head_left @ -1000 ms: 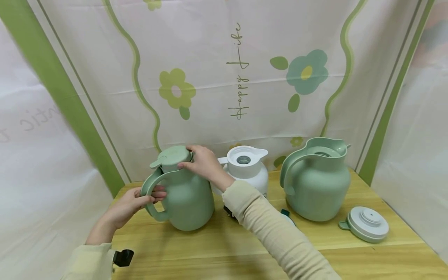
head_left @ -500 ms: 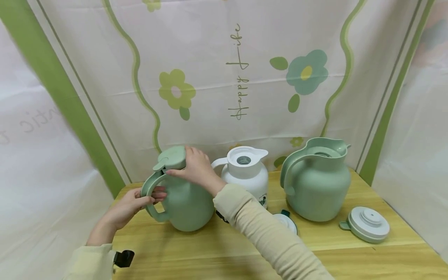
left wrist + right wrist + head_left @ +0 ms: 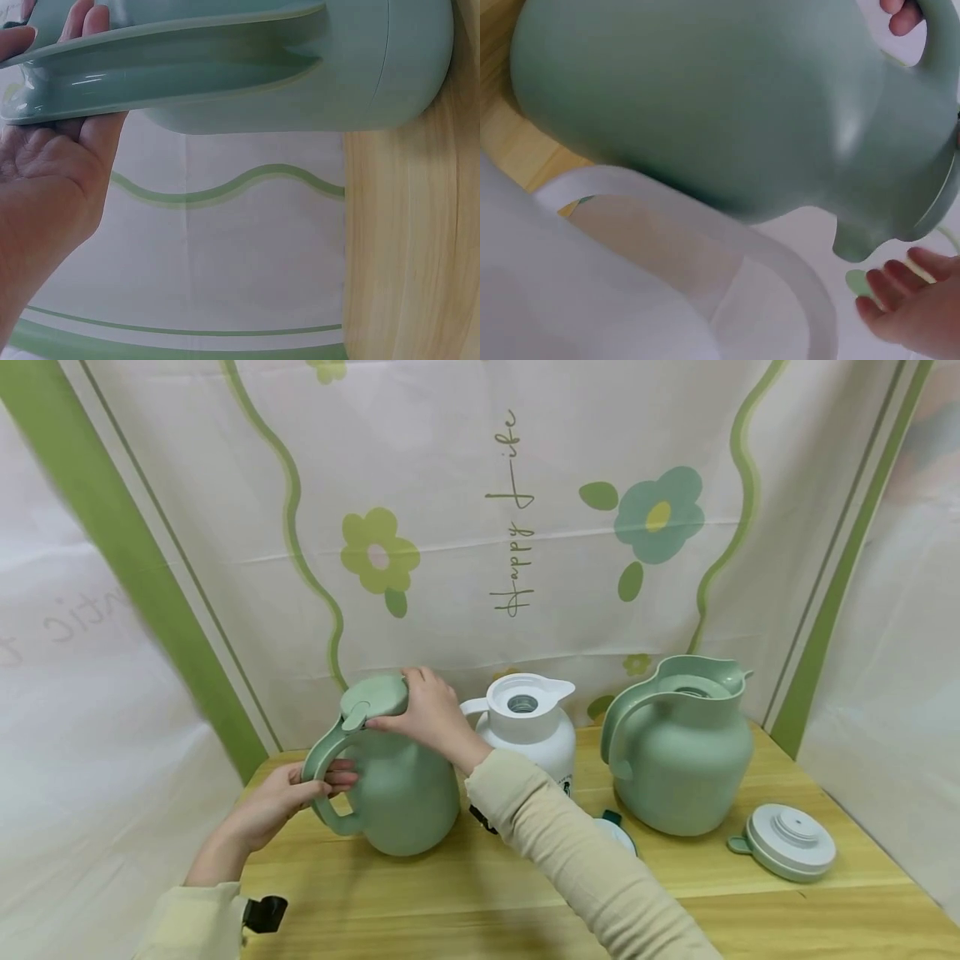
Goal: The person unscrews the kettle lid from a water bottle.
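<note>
A green thermos jug (image 3: pixel 405 802) stands upright at the left of the wooden table. The left hand (image 3: pixel 273 806) holds its handle (image 3: pixel 322 768), fingers through the loop and thumb on the near side; the left wrist view shows this hand (image 3: pixel 56 161) against the handle (image 3: pixel 165 71). On the jug's mouth sits a green lid (image 3: pixel 375 695) with a tab (image 3: pixel 356 717). The right hand (image 3: pixel 431 714) grips the lid's right side, thumb in front near the tab. In the right wrist view, this hand (image 3: pixel 922 307) is beside the jug's spout (image 3: pixel 853 238), its fingertips partly out of frame.
A lidless white jug (image 3: pixel 525 739) stands close to the right, partly behind the right sleeve (image 3: pixel 577 852). Beyond it is a lidless green jug (image 3: pixel 682 760). A lid (image 3: pixel 791 842) lies upside down at far right; another, smaller lid (image 3: pixel 617 835) is half hidden by the sleeve.
The lid has turned on the jug: its tab has swung from the left toward the front. The right hand went left, then came back partly to the right. The left hand stays put.
</note>
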`<state>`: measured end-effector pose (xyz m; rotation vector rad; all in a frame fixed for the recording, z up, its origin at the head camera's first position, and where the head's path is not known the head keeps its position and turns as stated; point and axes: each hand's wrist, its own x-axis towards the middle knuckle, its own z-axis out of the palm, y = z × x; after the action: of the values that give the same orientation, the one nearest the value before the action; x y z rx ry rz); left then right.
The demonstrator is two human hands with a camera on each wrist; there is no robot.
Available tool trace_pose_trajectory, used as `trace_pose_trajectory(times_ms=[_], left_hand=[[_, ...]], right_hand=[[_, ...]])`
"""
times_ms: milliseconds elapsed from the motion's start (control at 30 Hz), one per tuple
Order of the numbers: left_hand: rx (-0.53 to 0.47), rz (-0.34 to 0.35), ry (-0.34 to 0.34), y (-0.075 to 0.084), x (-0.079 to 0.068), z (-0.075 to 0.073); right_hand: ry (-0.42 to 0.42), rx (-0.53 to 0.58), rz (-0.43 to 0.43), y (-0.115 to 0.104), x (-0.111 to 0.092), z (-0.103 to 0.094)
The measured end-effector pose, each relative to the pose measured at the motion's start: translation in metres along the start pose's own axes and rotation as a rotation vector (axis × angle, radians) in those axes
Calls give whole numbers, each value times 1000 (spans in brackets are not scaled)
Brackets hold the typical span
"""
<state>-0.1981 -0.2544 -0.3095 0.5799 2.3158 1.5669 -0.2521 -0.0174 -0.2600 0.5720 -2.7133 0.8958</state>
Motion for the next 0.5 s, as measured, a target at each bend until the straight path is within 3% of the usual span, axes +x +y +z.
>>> trace_pose_trajectory(times_ms=[167,500], left_hand=[[0,2,-2,1,0,0],[-12,25,-18,0,-2,-1]], right_hand=[[-40,36,-23,4,0,-2],[-146,-135,-66,-6,-1,-3]])
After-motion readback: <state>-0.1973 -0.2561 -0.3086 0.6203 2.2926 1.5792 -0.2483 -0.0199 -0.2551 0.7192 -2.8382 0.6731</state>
